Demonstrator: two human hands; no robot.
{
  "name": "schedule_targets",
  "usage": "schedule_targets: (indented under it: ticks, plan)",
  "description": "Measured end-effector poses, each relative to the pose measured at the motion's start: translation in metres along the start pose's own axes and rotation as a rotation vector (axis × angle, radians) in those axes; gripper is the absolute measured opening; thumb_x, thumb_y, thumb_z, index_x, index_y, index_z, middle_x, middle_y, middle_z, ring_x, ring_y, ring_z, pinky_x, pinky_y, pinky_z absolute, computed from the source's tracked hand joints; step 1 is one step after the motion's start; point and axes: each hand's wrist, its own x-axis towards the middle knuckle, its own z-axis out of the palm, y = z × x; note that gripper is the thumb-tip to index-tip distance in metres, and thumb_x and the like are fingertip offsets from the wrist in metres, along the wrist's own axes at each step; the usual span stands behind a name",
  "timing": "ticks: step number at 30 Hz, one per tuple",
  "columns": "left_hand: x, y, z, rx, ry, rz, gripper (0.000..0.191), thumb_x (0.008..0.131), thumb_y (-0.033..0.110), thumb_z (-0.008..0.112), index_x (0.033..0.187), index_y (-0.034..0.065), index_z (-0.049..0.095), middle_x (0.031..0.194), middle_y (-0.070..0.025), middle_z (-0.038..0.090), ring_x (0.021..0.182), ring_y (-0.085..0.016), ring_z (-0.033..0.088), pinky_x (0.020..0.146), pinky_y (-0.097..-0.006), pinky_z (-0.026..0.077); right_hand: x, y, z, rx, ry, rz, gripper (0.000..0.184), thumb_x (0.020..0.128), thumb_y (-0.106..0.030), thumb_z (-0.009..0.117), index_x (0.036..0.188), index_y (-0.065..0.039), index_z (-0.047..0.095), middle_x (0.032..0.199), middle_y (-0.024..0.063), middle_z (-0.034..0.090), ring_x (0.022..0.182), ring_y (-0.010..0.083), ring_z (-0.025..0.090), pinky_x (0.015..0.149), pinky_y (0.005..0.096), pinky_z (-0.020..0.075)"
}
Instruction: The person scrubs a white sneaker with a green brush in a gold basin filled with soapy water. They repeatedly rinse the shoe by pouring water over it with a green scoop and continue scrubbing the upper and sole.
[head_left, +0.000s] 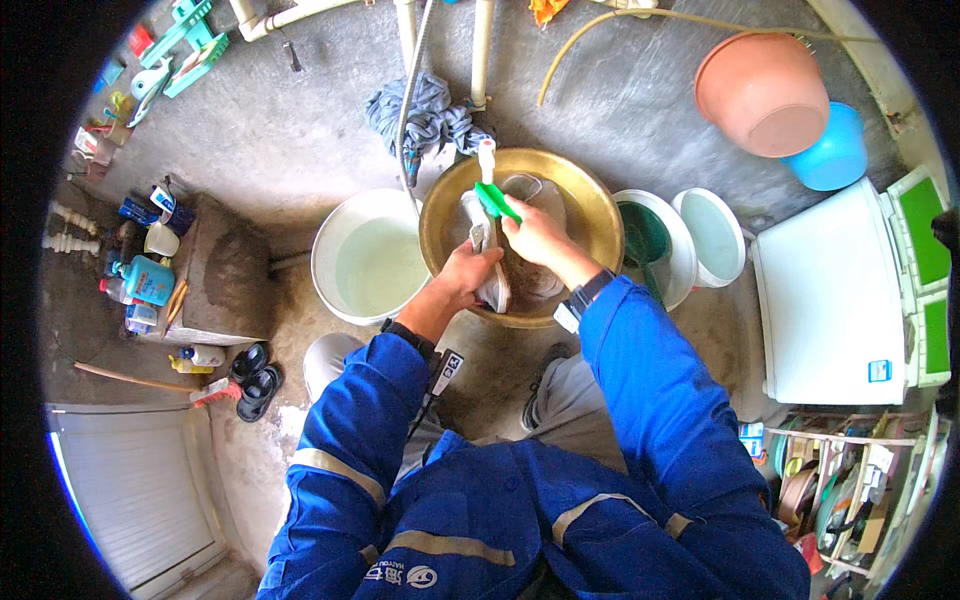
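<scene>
A wide brass-coloured metal basin (600, 202) stands before me, with murky water in it. My left hand (466, 271) is closed around a light-coloured shoe (492, 281), tilted over the basin's left part. My right hand (541, 234) grips a green scrubbing brush (495, 201) at the shoe's upper end; the bristles are hidden. Another pale shoe (551, 202) lies in the basin, to the right of the held one and partly under my right hand. Just above the brush is a white tap (487, 161) with a red mark.
A white bucket of water (367, 259) stands left of the basin. On the right are a bucket with a dark green scoop (645, 232) and a smaller water bucket (709, 236). Grey-blue cloth (420, 112) hangs on the pipes; a white appliance (829, 300) stands far right.
</scene>
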Motion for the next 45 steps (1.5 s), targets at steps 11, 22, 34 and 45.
schedule_targets:
  ticks: [11,22,34,45]
  plan:
    - [-0.01,0.004,-0.001,-0.251,0.062,0.054,0.038,0.095,0.012,0.064,0.131,0.0048,0.059,0.114,-0.0109,0.071,0.098,-0.027,0.07,0.086,-0.045,0.06,-0.045,0.044,-0.001,-0.048,-0.082,0.129,0.049,0.099,-0.024,0.062,0.143,-0.003,0.055,0.125,0.0288,0.068,0.119,0.0422,0.065,0.101,0.0478,0.0521]
    - [-0.022,-0.003,-0.001,0.86,-0.205,0.337,0.049,0.099,0.02,0.052,0.146,0.0051,0.054,0.137,-0.022,0.064,0.13,-0.033,0.059,0.113,-0.0379,0.042,-0.059,0.038,-0.028,0.274,-0.123,0.47,0.058,0.096,-0.052,0.069,0.12,0.001,0.066,0.069,0.002,0.059,0.048,0.012,0.051,0.043,0.0303,0.0419]
    - [-0.025,-0.005,-0.006,1.796,-0.154,0.328,0.05,0.107,0.042,0.037,0.116,0.011,0.075,0.136,-0.0124,0.065,0.134,-0.034,0.055,0.115,-0.0614,0.035,-0.024,0.051,0.007,-0.448,-0.202,0.307,0.029,0.083,-0.026,0.072,0.095,0.0,0.078,0.089,0.0225,0.075,0.084,0.0399,0.075,0.079,0.0474,0.0595]
    - [0.02,-0.003,-0.01,1.737,-0.309,0.02,0.049,0.105,0.041,0.044,0.12,0.0062,0.075,0.127,-0.0185,0.071,0.121,-0.039,0.066,0.103,-0.0494,0.051,-0.014,0.024,0.012,-0.571,-0.48,0.248,0.018,0.087,-0.017,0.066,0.086,-0.003,0.078,0.083,0.0153,0.076,0.072,0.0295,0.076,0.065,0.0435,0.0586]
